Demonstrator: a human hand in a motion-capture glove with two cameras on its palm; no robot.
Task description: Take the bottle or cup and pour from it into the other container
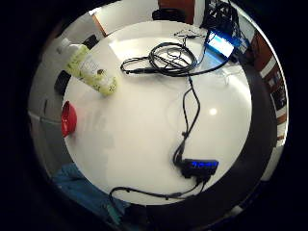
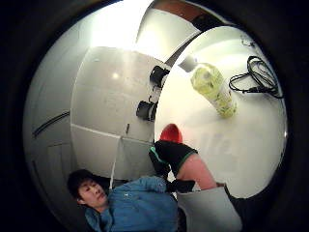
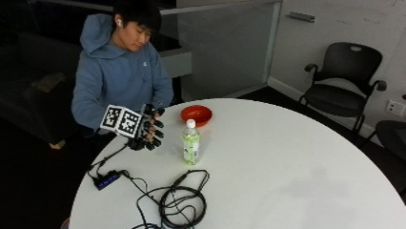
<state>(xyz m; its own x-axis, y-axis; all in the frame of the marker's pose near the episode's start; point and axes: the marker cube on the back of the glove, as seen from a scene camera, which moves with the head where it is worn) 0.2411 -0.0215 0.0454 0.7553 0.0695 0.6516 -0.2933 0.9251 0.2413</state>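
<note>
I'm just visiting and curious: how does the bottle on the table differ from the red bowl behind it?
The bottle is tall and narrow with a white cap on, so it is closed; the bowl is low, wide and open at the top. The bottle has a yellow-green label, while the bowl is plain red. The bottle stands nearer the coil of cable; the bowl sits close to the table's edge by the person. Both stand upright on the white table, untouched by the gloved right hand.

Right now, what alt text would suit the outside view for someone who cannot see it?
A person in a blue hoodie holds a black-gloved right hand raised, gripping nothing, beside an upright clear plastic bottle on a round white table. A shallow red bowl sits behind the bottle.
</note>
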